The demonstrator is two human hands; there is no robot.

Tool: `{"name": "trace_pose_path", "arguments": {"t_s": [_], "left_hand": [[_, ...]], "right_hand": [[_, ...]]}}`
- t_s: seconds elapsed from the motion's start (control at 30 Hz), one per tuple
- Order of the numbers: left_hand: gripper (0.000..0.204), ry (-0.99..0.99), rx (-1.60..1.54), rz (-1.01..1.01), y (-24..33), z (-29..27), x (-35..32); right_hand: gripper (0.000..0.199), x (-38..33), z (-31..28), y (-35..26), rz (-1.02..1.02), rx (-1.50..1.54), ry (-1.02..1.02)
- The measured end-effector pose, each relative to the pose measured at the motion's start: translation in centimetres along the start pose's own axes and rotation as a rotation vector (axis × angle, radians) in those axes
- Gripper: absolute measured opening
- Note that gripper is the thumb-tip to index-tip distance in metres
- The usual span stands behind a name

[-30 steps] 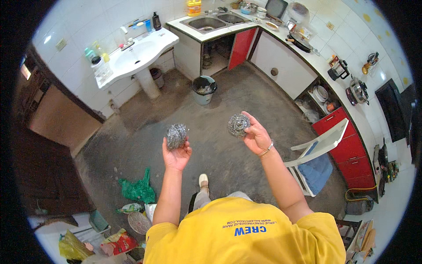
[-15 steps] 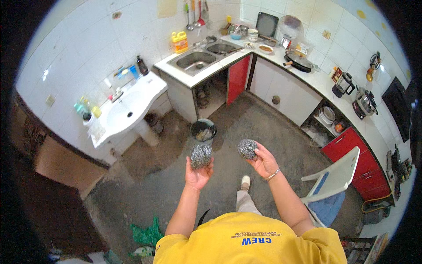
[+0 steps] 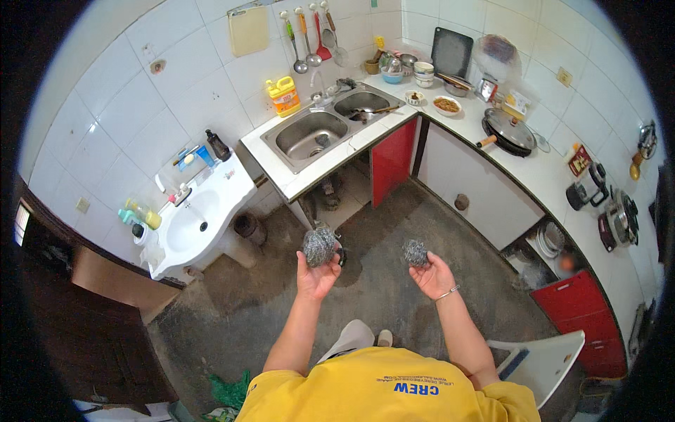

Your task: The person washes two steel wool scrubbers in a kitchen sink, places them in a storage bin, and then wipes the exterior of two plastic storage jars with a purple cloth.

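My left hand (image 3: pixel 318 280) is raised palm up, its fingers curled round a grey steel wool scrubber (image 3: pixel 320 244); the lump looks large, and I cannot tell if it is more than one. To the right, apart from it, my right hand (image 3: pixel 434 277) pinches a smaller steel wool scrubber (image 3: pixel 415 252) between thumb and fingers. Both scrubbers are in the air above the floor. Behind the left hand a dark bucket (image 3: pixel 342 256) is mostly hidden.
Ahead stands a counter with a double steel sink (image 3: pixel 309 137), a pan resting in its right bowl. A white washbasin (image 3: pixel 190 228) is on the left. Along the right counter sit a lidded pan (image 3: pixel 510 130) and glass pots. A white chair (image 3: pixel 545 359) stands near my right arm.
The view has moved forward, bringing the sink and counters closer. My hands are slightly farther apart, each still holding its scrubber. The bucket has become mostly hidden behind my left hand.
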State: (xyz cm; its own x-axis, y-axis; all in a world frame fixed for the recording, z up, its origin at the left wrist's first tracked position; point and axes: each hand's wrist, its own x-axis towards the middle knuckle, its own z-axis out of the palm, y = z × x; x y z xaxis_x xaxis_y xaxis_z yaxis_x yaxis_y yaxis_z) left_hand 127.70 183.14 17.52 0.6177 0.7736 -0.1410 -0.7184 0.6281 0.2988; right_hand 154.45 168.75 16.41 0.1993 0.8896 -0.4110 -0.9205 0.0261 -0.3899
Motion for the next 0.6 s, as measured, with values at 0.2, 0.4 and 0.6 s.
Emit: {"name": "trace_pose_path", "arguments": {"t_s": [0.2,0.4,0.6], "left_hand": [[0.067,0.159,0.059,0.031,2.5,-1.5,10.3],[0.054,0.273,0.157,0.102,4.7,-4.4,22.7],[0.034,0.394,0.124,0.22,9.2,-2.7,37.1]], "right_hand": [[0.024,10.5,-0.1,-4.5,0.062,-0.012,-0.05],[0.028,21.3,5.5,-11.0,0.06,-0.021,-0.067],[0.036,33.5,12.9,-17.1,0.048,-0.121,-0.067]]}}
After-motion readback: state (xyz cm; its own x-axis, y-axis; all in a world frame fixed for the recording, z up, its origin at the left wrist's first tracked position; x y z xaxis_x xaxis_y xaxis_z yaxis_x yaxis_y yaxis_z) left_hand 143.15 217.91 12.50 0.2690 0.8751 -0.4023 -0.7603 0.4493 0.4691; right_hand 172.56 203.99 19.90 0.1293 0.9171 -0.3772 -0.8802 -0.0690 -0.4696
